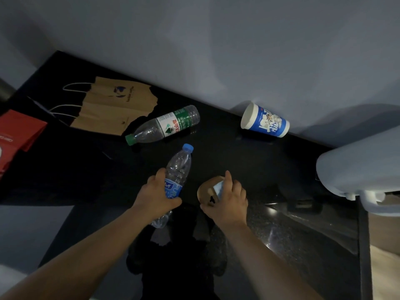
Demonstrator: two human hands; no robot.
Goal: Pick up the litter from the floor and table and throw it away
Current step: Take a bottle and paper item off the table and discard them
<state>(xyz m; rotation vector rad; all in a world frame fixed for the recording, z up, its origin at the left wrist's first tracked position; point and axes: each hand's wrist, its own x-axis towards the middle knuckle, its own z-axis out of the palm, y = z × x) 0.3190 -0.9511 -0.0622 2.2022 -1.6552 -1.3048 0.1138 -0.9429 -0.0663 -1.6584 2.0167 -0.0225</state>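
My left hand (157, 192) grips a clear plastic bottle with a blue cap and blue label (178, 167) above the dark glossy table (238, 152). My right hand (229, 197) curls around a brownish round piece of litter (205, 191) with a pale scrap against it. A second empty bottle with a green cap and green label (164, 125) lies on its side farther back. A blue and white paper cup (265, 121) lies tipped over by the wall.
A torn brown paper bag (112, 105) with white cord handles lies flat at the back left. Red packaging (17, 133) sits at the left edge. A pale grey upholstered seat (359, 169) stands at the right. The grey wall borders the table's far side.
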